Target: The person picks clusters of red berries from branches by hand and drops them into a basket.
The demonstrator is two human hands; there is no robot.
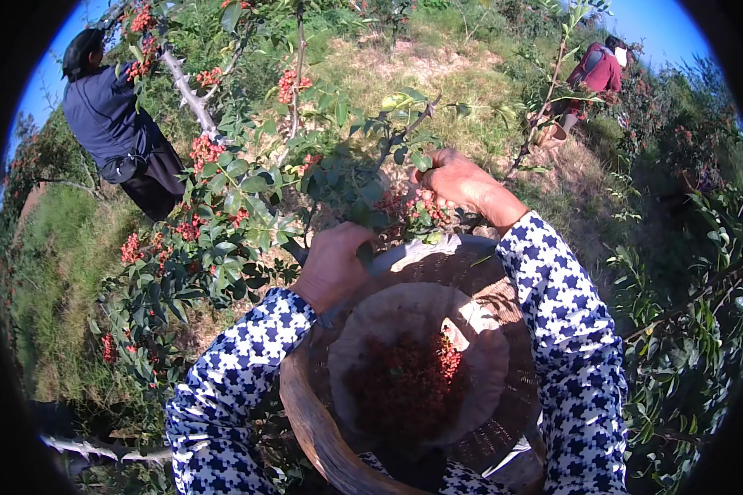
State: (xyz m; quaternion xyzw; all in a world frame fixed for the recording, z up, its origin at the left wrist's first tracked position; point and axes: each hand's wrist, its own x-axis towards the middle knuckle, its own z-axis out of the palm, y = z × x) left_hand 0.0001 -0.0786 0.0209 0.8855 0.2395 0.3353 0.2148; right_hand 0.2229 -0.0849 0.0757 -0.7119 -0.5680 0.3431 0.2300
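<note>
A thorny shrub with red berry clusters (204, 153), which look like Sichuan pepper, stands before me. My right hand (464, 182) is at a cluster (430, 209) among leaves, its fingers bent; whether they grip the stalk is not plain. Lower and to the left, my left hand (337, 263) is curled at a leafy twig, its fingertips hidden behind the back of the hand. Below both hands is a round woven basket (495, 427) with a thick wooden handle (322, 427). A pale lining (495, 377) lies inside it, with a heap of red berries (402, 383), mostly in shadow.
A person in dark clothes (108, 117) works at a branch on the upper left. Another person in a red top (597, 68) bends by bushes at the upper right, near a basket (551, 135). Thorny branches (189, 93) rise at the upper left; one (111, 451) lies low at left.
</note>
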